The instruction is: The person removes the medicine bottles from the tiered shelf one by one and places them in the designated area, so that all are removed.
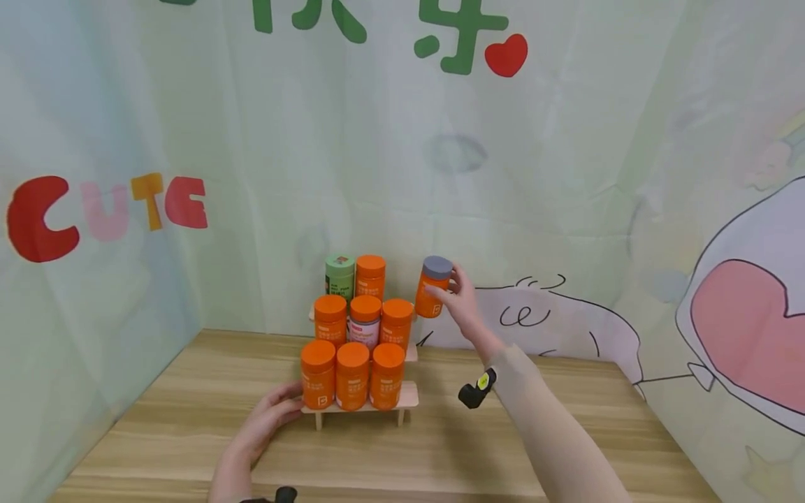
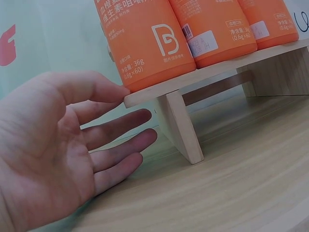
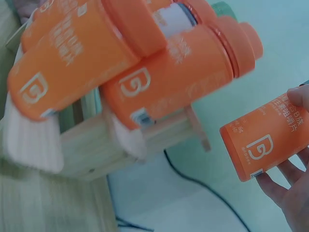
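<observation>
My right hand (image 1: 462, 300) holds an orange pill bottle with a grey lid (image 1: 430, 297) in the air, right of the stand's back tier. Its thumb and fingers wrap the bottle's side, with the bottom uncovered in the right wrist view. A three-tier wooden stand (image 1: 409, 395) bears several orange-lidded bottles. Three orange bottles (image 1: 353, 377) line its front tier. With thumb and index fingertip, my left hand (image 2: 63, 140) pinches the left end of the front board, its other fingers spread below. On the back tier stand a green bottle (image 1: 340, 279) and an orange bottle (image 1: 371, 278).
The middle tier holds three bottles, the centre one with a pale label (image 1: 365, 328). The stand sits on a wood-grain table (image 1: 220, 391). A printed curtain (image 1: 302, 175) hangs close behind. Dark cables (image 3: 207, 186) run beside the stand in the right wrist view.
</observation>
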Demonstrator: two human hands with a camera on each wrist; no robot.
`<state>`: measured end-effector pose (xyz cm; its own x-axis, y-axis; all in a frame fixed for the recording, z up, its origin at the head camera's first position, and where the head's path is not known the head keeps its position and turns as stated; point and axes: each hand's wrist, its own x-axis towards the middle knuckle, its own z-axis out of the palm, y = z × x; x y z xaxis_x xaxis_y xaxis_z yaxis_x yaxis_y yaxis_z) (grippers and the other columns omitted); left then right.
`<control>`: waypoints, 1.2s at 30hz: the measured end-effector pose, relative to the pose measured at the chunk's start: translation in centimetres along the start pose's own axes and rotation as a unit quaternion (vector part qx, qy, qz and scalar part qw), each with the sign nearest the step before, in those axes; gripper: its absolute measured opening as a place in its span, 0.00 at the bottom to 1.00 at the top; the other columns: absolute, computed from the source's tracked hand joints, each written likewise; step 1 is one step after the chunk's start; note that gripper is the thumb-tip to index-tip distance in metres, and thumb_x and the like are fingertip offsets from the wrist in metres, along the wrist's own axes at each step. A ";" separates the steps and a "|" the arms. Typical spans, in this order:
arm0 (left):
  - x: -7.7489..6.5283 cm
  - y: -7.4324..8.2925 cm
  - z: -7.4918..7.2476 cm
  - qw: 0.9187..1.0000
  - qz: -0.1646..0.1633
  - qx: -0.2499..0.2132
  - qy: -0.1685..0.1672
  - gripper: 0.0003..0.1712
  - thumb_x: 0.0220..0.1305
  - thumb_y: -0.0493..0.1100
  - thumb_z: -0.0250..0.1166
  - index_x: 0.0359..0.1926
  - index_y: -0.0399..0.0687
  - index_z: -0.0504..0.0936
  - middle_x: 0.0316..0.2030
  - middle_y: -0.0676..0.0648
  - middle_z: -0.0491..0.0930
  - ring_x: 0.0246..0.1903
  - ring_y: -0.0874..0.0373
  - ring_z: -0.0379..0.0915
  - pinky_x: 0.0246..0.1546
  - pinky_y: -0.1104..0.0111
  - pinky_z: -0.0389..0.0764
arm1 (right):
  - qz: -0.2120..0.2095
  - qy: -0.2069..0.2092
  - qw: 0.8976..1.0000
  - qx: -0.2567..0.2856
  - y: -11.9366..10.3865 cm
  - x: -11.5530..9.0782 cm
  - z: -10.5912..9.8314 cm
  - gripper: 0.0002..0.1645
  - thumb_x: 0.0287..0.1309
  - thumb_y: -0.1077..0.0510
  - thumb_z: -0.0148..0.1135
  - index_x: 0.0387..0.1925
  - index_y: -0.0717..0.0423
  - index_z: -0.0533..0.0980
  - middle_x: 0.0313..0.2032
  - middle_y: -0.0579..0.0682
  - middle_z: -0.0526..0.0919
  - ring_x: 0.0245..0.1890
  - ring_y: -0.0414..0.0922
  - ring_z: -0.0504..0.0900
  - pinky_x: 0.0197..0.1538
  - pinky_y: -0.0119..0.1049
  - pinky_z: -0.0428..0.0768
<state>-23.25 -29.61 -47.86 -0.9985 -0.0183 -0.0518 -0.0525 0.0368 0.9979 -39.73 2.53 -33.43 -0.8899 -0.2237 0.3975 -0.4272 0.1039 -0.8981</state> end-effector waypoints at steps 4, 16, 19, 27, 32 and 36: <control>0.1 0.1 0.1 1.000 0.000 0.000 0.002 0.33 0.67 0.34 0.53 0.68 0.21 0.56 0.69 0.26 0.57 0.43 0.78 0.72 0.48 0.77 0.76 | 0.021 0.001 1.000 -0.009 0.9 -0.8 -1.1 0.41 0.59 0.58 0.64 0.71 0.54 0.59 0.63 0.60 0.70 0.59 0.57 0.72 0.60 0.53 0.72; 0.1 -0.1 0.0 1.000 -0.002 0.002 0.006 0.33 0.66 0.33 0.53 0.69 0.22 0.55 0.70 0.26 0.56 0.43 0.79 0.71 0.48 0.77 0.76 | 0.055 -0.005 0.998 -0.023 3.9 -3.1 -1.4 0.40 0.59 0.57 0.65 0.70 0.55 0.60 0.64 0.61 0.70 0.60 0.60 0.72 0.63 0.57 0.72; 0.2 0.0 0.1 1.000 -0.002 0.002 0.004 0.33 0.67 0.34 0.53 0.69 0.22 0.56 0.70 0.26 0.56 0.43 0.79 0.71 0.48 0.77 0.76 | 0.064 -0.001 0.998 -0.017 4.6 -3.5 -1.3 0.40 0.59 0.58 0.65 0.70 0.57 0.59 0.64 0.62 0.69 0.60 0.61 0.72 0.63 0.58 0.71; 0.2 -0.1 0.0 1.000 -0.005 0.001 0.010 0.33 0.67 0.34 0.53 0.69 0.23 0.56 0.69 0.27 0.57 0.43 0.78 0.72 0.48 0.77 0.77 | 0.087 -0.015 0.996 -0.014 3.6 -5.8 -0.8 0.40 0.59 0.62 0.63 0.70 0.63 0.59 0.63 0.67 0.68 0.61 0.63 0.71 0.63 0.59 0.71; 0.2 0.0 0.0 1.000 -0.007 0.003 0.006 0.33 0.68 0.35 0.53 0.69 0.23 0.56 0.70 0.27 0.57 0.43 0.78 0.71 0.48 0.76 0.77 | 0.099 -0.023 0.995 -0.011 3.8 -6.9 -0.4 0.39 0.59 0.64 0.62 0.70 0.64 0.58 0.63 0.68 0.68 0.61 0.63 0.70 0.64 0.58 0.70; 0.1 0.2 0.2 1.000 -0.006 -0.002 0.010 0.33 0.67 0.34 0.53 0.69 0.23 0.56 0.69 0.27 0.57 0.43 0.78 0.72 0.47 0.77 0.77 | 0.097 -0.023 0.995 -0.014 4.5 -7.3 -0.2 0.38 0.59 0.65 0.62 0.69 0.65 0.59 0.62 0.68 0.69 0.61 0.64 0.70 0.63 0.59 0.71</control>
<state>-23.34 -29.37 -47.64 -0.9972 -0.0387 -0.0634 -0.0647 0.0334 0.9973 -35.15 4.79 -40.33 -0.9481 -0.2413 0.2070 -0.2527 0.1767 -0.9513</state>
